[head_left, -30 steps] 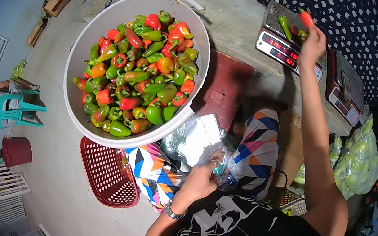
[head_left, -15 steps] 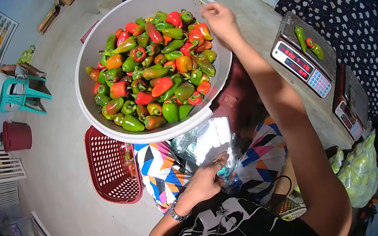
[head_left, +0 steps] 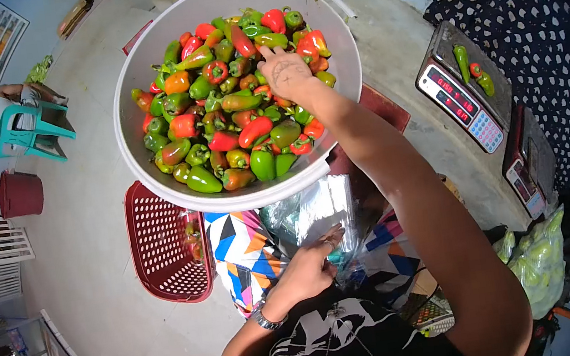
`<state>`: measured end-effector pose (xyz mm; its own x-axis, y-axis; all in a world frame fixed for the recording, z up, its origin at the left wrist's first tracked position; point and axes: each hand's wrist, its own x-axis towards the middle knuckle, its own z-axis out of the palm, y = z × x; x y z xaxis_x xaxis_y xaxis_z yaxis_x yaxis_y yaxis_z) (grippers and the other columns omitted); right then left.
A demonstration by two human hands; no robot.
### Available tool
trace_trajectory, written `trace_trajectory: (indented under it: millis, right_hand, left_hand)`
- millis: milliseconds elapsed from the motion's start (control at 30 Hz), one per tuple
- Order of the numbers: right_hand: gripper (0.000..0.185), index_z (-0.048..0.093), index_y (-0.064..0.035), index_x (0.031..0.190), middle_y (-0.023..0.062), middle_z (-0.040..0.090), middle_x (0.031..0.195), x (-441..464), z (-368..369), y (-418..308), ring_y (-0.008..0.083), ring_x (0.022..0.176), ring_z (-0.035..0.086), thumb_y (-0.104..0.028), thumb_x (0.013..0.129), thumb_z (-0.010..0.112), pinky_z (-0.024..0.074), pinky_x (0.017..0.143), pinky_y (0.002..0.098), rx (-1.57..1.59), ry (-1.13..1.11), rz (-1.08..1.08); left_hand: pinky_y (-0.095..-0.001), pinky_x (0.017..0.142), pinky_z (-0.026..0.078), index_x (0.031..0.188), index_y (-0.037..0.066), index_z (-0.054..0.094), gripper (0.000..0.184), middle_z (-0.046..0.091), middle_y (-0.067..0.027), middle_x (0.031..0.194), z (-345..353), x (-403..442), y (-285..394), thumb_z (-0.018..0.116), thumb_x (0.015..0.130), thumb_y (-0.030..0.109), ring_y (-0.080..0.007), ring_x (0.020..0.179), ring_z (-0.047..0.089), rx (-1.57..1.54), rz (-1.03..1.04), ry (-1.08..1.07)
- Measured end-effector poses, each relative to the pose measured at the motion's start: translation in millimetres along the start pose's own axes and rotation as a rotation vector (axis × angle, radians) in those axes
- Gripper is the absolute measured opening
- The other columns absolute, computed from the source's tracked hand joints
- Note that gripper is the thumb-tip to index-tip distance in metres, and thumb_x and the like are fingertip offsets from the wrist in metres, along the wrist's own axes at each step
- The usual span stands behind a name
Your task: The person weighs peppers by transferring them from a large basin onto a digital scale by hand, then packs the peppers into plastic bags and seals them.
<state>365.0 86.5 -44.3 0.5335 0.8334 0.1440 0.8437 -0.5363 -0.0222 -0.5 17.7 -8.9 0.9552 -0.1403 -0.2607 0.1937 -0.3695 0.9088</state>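
A large round white tub (head_left: 127, 137) holds a heap of red, green and mixed-colour peppers (head_left: 239, 101). My right hand (head_left: 288, 75) is over the right part of the heap, fingers apart and fingertips down among the peppers. No pepper is visibly gripped in it. Down at my lap, my left hand (head_left: 309, 268), with a metal watch on its wrist, is curled at the edge of a stack of clear plastic bags (head_left: 325, 209). Its fingertips rest on the plastic, and part of its grip is hidden.
A red perforated basket (head_left: 157, 245) with a few peppers stands left of my knees. On the concrete ledge to the right, a digital scale (head_left: 463, 108) carries several peppers (head_left: 476, 70), beside a second scale (head_left: 526, 178). A filled plastic bag (head_left: 541, 263) lies lower right. A person sits on a green chair (head_left: 30, 132).
My right hand has moved from the tub's right rim inward onto the peppers, its fingers now spread. The left hand stays at the plastic bags. The view has shifted slightly.
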Motion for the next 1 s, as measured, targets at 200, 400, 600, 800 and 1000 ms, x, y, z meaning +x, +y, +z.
trace_trajectory:
  millis: [200, 400, 600, 800, 1000]
  right_hand:
    - [0.015, 0.066, -0.0023, 0.103, 0.0214, 0.064, 0.094, -8.9, -35.0, -8.6, 0.044, 0.092, 0.065, -0.012, 0.093, 0.066, 0.053, 0.082, 0.052, 0.621, 0.638, 0.17]
    - [0.019, 0.068, -0.0035, 0.111, 0.0148, 0.069, 0.092, -8.0, -62.7, -46.8, 0.024, 0.075, 0.068, -0.018, 0.101, 0.065, 0.0559, 0.066, 0.0382, 1.111, 0.286, 0.297]
    - [0.019, 0.065, -0.0012, 0.12, 0.0085, 0.067, 0.094, -24.5, -63.5, -50.2, 0.0125, 0.073, 0.064, -0.013, 0.106, 0.06, 0.0573, 0.064, 0.0292, 1.525, 0.017, 0.273]
    - [0.03, 0.054, 0.0037, 0.131, 0.0136, 0.069, 0.105, -57.0, -60.1, -19.5, 0.02, 0.094, 0.073, -0.004, 0.103, 0.061, 0.0606, 0.073, 0.0295, 1.814, -0.032, 0.308]
    - [0.026, 0.06, 0.0032, 0.125, 0.0089, 0.07, 0.1, -102.7, -72.8, 14.3, 0.017, 0.085, 0.067, -0.008, 0.101, 0.064, 0.0568, 0.074, 0.0304, 1.724, 0.309, 0.318]
  left_hand:
    - [-0.0393, 0.078, 0.057, 0.145, 0.0, 0.054, 0.071, 0.053, -0.0235, 0.15, 1.9, -2.4, 2.2, 0.064, 0.075, -0.004, -0.0342, 0.083, 0.073, -0.022, -0.02, -0.026]
    - [-0.0394, 0.077, 0.057, 0.145, 0.001, 0.054, 0.072, 0.053, -0.0237, 0.15, 0.7, -3.9, -0.1, 0.064, 0.074, -0.004, -0.0348, 0.086, 0.073, 0.007, 0.023, -0.007]
    - [-0.038, 0.075, 0.057, 0.147, 0.002, 0.053, 0.074, 0.053, -0.0228, 0.15, 2.2, -10.7, -2.2, 0.064, 0.074, -0.005, -0.0324, 0.079, 0.072, 0.031, -0.006, -0.002]
    - [-0.0385, 0.074, 0.057, 0.148, 0.004, 0.053, 0.074, 0.054, -0.0212, 0.151, 8.5, -9.3, -0.1, 0.063, 0.075, -0.005, -0.0311, 0.075, 0.07, 0.025, -0.002, -0.016]
    - [-0.0391, 0.073, 0.056, 0.146, 0.003, 0.054, 0.073, 0.057, -0.019, 0.147, 13.8, -1.4, 8.3, 0.064, 0.074, -0.006, -0.0329, 0.075, 0.07, 0.01, 0.023, -0.039]
